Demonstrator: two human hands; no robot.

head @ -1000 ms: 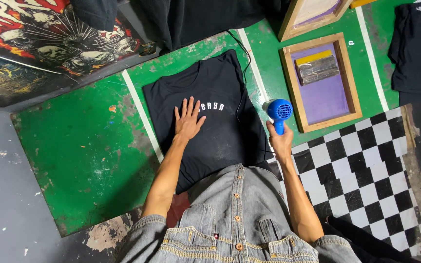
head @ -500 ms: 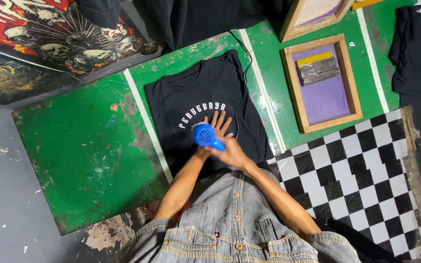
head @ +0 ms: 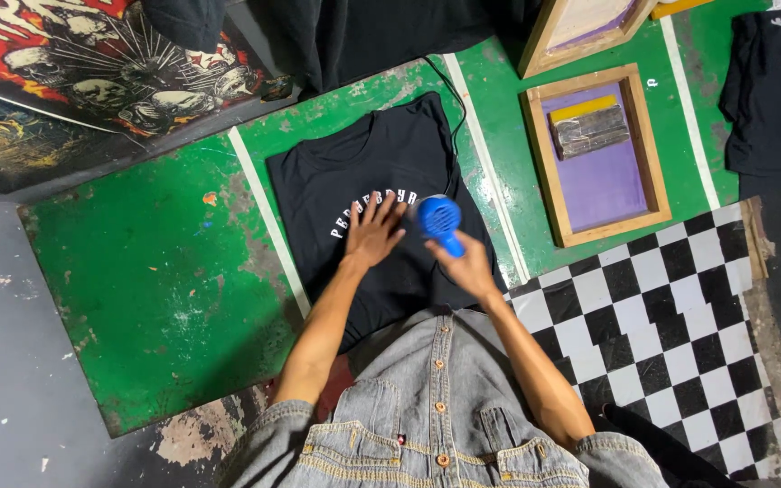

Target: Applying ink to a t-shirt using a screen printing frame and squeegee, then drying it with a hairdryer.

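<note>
Step in hand: I judge it to be drying the fresh white print on the black T-shirt [head: 368, 194] with the blue hair dryer [head: 440, 221].
Left hand: my left hand [head: 374, 233] lies flat and open on the shirt, fingers spread, its fingertips touching the arc of white lettering [head: 354, 215].
Right hand: my right hand [head: 469, 268] is closed around the dryer's handle, with the round blue head just beside the right end of the lettering.
How to do it well: I would hold the cloth taut with the flat palm but slide the fingers off the letters, since wet ink could smear. I would point the nozzle down at the print, sweep it along the arc rather than dwell on one spot, and mind the black cord [head: 454, 104] so it does not drag over the print.
Where the shirt is: it lies face up on the worn green board [head: 137, 271], between two white painted lines, collar away from me.
How the shirt looks: black, smoothed flat, short sleeves spread, with the curved line of white letters across the chest, partly hidden by my fingers.
Nearby: a wooden screen frame [head: 597, 154] with purple mesh and a squeegee lies well apart to the right, and a black-and-white chequered surface [head: 680, 307] lies below it.
</note>
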